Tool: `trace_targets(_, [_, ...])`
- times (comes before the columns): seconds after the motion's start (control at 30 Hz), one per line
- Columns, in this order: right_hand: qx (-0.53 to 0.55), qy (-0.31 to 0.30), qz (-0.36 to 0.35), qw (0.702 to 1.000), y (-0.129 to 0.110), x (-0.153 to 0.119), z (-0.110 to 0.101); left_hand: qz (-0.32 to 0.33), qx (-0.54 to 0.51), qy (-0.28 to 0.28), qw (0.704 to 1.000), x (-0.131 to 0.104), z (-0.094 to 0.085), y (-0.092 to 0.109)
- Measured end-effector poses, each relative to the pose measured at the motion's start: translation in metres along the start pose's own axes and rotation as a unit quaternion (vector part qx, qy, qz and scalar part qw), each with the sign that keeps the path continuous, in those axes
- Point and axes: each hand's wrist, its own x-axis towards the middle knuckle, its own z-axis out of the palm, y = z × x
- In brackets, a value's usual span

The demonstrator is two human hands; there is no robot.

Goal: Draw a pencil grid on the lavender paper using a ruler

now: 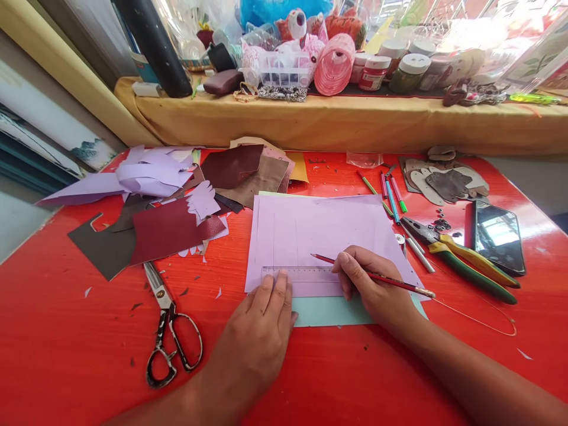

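1. Ruler (310,270), clear and thin, lay flat on the near part of the purple paper (337,228). Its long side ran left to right, and its number marks sat along the far edge. I could not tell where its right end was, because a hand hid that part.
2. The left hand (264,328) was on the ruler's left part. Its fingers were stretched out and close together, and they rested on top without wrapping around anything.
3. The right hand (370,284) pinched a red pencil (386,278) between thumb and fingers. It was by the ruler's right part, but I could not tell if it touched the ruler.
4. The pencil pointed left and a bit far, so it slanted across the ruler. Its tip was past the far edge, with a small gap between. That gap looked like what mattered most. I could not tell if the tip touched the paper.
5. Thin lines on the paper ran near to far, across the ruler's long way. The pencil tip was to the right of the line nearest it.
6. A blue-green sheet (332,312) poked out from under the paper's near edge.
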Motion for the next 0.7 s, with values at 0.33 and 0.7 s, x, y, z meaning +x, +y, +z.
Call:
trace_targets(0.33, [0.048,0.020,0.002,0.999,-0.009,0.005,0.002,-0.011,-0.015,0.018,1.000,0.000,0.005,0.001])
trace_targets(0.7, [0.080,-0.075,0.047,0.993,-0.023,0.002,0.006,-0.014,-0.019,0.040,0.999,-0.001,0.007,0.002])
